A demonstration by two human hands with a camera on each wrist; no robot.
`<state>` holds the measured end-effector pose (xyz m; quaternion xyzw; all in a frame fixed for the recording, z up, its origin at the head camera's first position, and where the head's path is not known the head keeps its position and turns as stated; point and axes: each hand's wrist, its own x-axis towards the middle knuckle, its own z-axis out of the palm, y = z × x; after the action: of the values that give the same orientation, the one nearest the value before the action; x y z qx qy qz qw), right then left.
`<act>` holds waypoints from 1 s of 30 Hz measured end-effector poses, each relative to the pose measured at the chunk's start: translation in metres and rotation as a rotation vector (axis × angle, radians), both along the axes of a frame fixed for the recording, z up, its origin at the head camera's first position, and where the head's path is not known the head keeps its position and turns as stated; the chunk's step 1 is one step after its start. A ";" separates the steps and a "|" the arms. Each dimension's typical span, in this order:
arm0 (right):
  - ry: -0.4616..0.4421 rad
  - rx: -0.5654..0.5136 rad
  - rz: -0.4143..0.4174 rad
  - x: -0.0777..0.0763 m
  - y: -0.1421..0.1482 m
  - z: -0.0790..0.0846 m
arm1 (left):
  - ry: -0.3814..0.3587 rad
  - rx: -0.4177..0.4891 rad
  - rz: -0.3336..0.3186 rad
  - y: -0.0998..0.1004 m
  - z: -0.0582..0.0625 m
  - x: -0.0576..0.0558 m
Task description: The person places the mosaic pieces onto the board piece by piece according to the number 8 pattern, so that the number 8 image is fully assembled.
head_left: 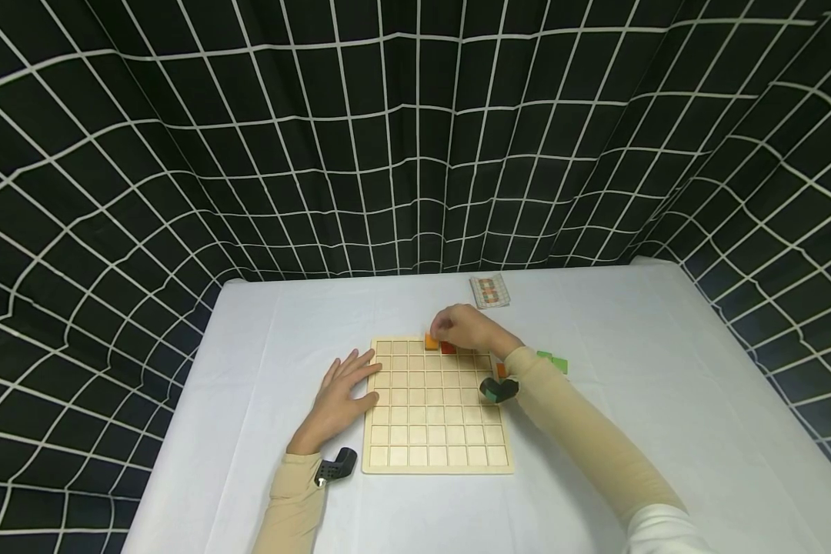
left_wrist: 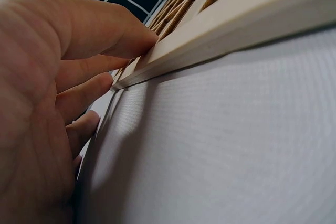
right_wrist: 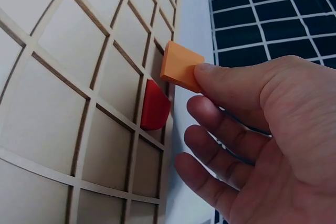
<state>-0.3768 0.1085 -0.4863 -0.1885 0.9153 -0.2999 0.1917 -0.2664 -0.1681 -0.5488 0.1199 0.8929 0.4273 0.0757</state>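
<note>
A wooden grid board (head_left: 436,470) lies on the white table. Between thumb and fingers my right hand (head_left: 465,327) pinches an orange square tile (right_wrist: 181,65), held just over the far edge of the board. Beside it, a red tile (right_wrist: 155,106) sits in a cell of the far row; in the head view the right hand partly covers it. My left hand (head_left: 339,402) rests at the board's left edge, fingers spread. In the left wrist view the thumb (left_wrist: 121,32) touches the wooden rim.
Right of the board lie green tiles (head_left: 559,364) and an orange tile (head_left: 502,370), partly behind the right sleeve. A printed pattern card (head_left: 489,292) lies beyond the board. Black curtain (head_left: 415,138) with white grid lines surrounds the table's back and sides.
</note>
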 end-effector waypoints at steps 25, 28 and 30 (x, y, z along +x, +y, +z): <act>0.017 0.073 0.021 0.001 -0.003 -0.010 | 0.002 -0.008 0.013 0.001 0.001 0.000; 0.025 0.071 0.018 0.002 -0.004 -0.010 | -0.001 -0.009 0.013 0.001 0.001 0.000; 0.036 0.066 0.017 0.002 -0.005 -0.010 | -0.003 -0.010 0.013 0.001 0.001 0.000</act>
<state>-0.3749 0.1038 -0.4965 -0.1955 0.9263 -0.2645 0.1839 -0.2661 -0.1670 -0.5478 0.1131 0.8956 0.4237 0.0749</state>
